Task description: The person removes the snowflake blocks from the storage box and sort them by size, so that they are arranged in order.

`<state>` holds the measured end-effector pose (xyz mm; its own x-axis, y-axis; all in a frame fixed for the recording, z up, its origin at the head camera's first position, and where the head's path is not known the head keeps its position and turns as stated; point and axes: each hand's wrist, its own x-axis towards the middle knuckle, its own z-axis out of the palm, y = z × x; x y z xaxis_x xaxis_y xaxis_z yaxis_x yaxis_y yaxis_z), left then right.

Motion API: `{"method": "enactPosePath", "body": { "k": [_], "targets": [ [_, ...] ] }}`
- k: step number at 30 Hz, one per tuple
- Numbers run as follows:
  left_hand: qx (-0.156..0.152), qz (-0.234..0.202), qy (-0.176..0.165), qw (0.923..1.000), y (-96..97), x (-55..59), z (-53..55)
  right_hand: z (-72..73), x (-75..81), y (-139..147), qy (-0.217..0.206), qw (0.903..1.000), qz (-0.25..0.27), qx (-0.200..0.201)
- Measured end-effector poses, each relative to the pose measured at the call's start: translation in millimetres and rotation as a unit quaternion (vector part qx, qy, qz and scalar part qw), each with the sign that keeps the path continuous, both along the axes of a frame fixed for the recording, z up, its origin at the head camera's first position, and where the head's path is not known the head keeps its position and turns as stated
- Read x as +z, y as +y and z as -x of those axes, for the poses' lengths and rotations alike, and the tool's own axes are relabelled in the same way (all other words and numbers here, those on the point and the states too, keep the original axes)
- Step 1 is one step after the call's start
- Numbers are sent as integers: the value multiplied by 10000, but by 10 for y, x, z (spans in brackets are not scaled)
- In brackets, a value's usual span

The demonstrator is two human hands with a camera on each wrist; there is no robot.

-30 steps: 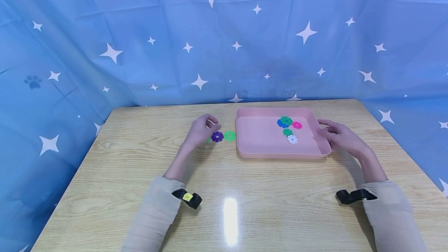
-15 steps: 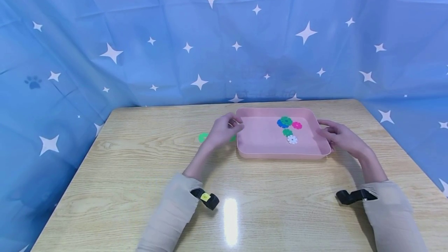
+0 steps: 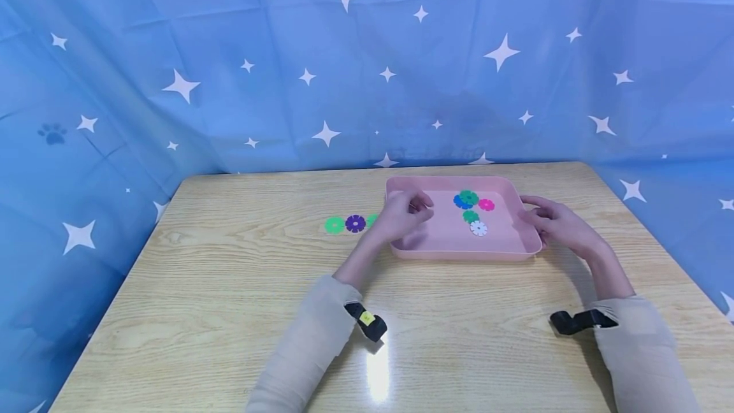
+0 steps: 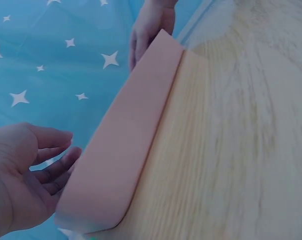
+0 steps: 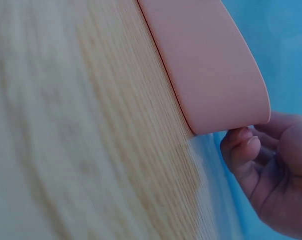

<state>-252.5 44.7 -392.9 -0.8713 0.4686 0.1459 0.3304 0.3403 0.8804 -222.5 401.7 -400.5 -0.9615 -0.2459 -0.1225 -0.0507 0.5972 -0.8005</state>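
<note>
The pink tray stands toward the back of the table. My left hand is over its left end, fingers loosely curled and nothing in them; the left wrist view shows this hand with thumb and fingers apart beside the tray wall. At the tray's right end, my right hand grips the wall, thumb at the rim and fingertips against the outside. Notched plastic discs lie in the tray: blue under green, pink, another green and white.
Left of the tray, a light green disc, a purple disc and another light green disc lie in a row on the wooden table. The last is partly hidden by my left wrist. A blue star-patterned curtain hangs behind.
My left hand has moved right from above the row of discs to over the tray's left end, uncovering the left green disc. The right hand and tray have stayed put.
</note>
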Motion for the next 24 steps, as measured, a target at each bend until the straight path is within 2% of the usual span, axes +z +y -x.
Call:
{"method": "enactPosePath", "body": {
  "k": [7,11,18,24],
  "targets": [
    [-183,304,-63,9994,208,-42,30,5,5,1,-83,10000,-12,-23],
    [-188,408,-171,9988,340,-38,41,4,10,-1,-96,9999,38,-24],
    [-376,396,-394,9977,569,-54,69,1,12,7,-105,9999,103,-21],
    [-437,523,-367,9970,702,-93,108,2,10,3,-143,9998,126,-13]
  ]
}}
